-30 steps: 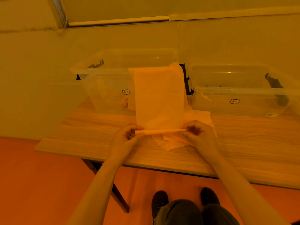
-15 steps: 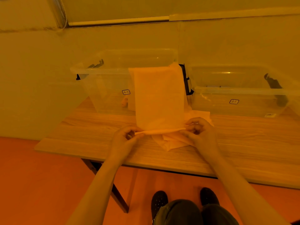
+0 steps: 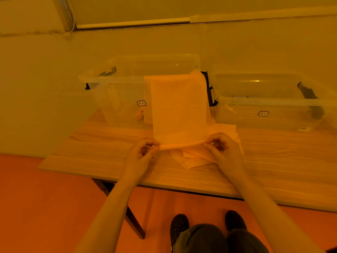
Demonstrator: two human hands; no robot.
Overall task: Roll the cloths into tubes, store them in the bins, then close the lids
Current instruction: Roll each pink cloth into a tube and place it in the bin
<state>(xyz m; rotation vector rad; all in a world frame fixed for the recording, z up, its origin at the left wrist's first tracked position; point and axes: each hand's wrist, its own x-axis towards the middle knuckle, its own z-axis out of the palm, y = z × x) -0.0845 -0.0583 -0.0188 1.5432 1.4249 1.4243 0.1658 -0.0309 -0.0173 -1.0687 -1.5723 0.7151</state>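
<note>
A pale cloth [image 3: 178,108] hangs over the front rim of the left clear bin [image 3: 113,99] and runs down to the table. Its near edge is rolled into a thin tube. My left hand [image 3: 141,152] pinches the tube's left end, and my right hand [image 3: 221,148] pinches its right end. Several more loose cloths [image 3: 193,157] lie crumpled on the table under the tube. The right clear bin [image 3: 273,114] stands beside the left one. Both bins are open on top; something small lies at the bottom of the left bin.
The wooden table [image 3: 284,161] has its front edge close to my body and its left corner near the left bin. Black latch handles stick out at the bins' ends. A wall runs right behind the bins. My shoes show on the orange floor below.
Both hands have rolled the cloth's near edge a little further away from me, so the tube sits slightly higher and nearer the bins. The right hand's fingers have re-gripped.
</note>
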